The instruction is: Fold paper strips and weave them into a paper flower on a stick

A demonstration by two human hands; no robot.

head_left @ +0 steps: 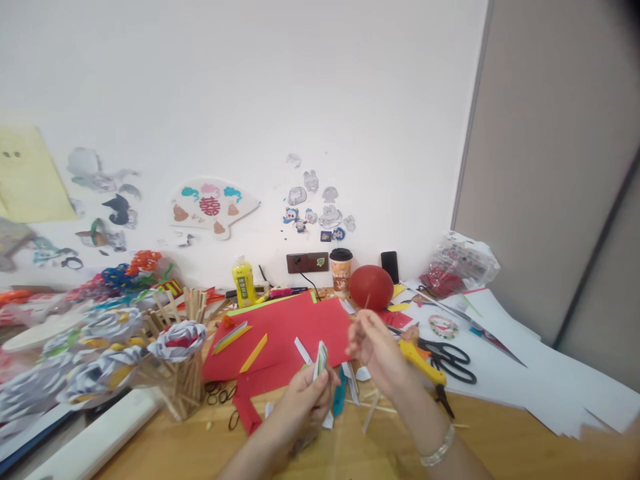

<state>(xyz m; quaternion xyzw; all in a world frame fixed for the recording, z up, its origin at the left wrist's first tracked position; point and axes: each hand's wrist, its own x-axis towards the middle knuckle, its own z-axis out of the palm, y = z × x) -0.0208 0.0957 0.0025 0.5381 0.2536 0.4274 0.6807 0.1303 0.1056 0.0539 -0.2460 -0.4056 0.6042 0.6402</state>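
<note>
My left hand (313,393) pinches a small folded strip of white paper with green edges (321,360), which points upward above the table. My right hand (374,343) is raised to its right, apart from the paper. Its fingers are curled together, and a thin brownish stick (369,301) pokes up from the fingertips; blur hides its lower part. A bracelet (439,448) circles the right wrist. Behind both hands lie red paper sheets (290,333), with a yellow strip (254,353) on top. White and teal scraps (340,393) lie just below and between the hands.
Black-handled scissors (453,360) and a yellow-handled tool (423,363) lie at the right on white paper sheets (505,393). A red balloon (371,288), a paper cup (341,273) and a yellow bottle (243,281) stand near the wall. Paper flowers (177,340) crowd the left.
</note>
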